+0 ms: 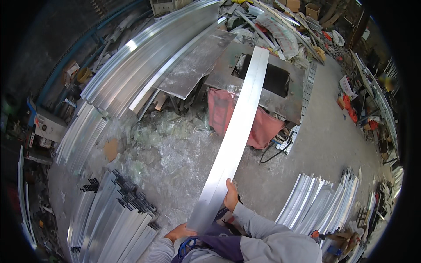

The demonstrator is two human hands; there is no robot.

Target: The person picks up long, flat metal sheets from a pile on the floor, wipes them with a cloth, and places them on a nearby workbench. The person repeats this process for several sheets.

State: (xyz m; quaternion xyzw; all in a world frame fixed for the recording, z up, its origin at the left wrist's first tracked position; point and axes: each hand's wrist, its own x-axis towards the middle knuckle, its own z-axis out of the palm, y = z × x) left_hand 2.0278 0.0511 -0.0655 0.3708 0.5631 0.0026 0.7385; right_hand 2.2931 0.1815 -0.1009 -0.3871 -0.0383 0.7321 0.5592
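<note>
- Right hand sits low in the centre of the frame, fingers curled over the right edge of the long aluminium strip, thumb side wrapped on top.
- Left hand is just below and to the left, cupped under the strip's near end; its fingers are mostly hidden beneath the metal, so how tightly they close I cannot tell.
- The strip runs from both hands up the middle of the picture, its far end lying over the steel work table with the dark opening.
- To handle it well, I'd judge: keep both hands on the edges, hold it level so the far end stays flat on the table, and avoid twisting such a long thin piece.
- The strip looks bright, flat and smooth, with a faint lengthwise line and a strong sheen.
- A red cloth hangs off the table's front.
- Stacks of aluminium profiles lie lower left, more bundles lower right, and clear plastic wrap litters the floor between.
</note>
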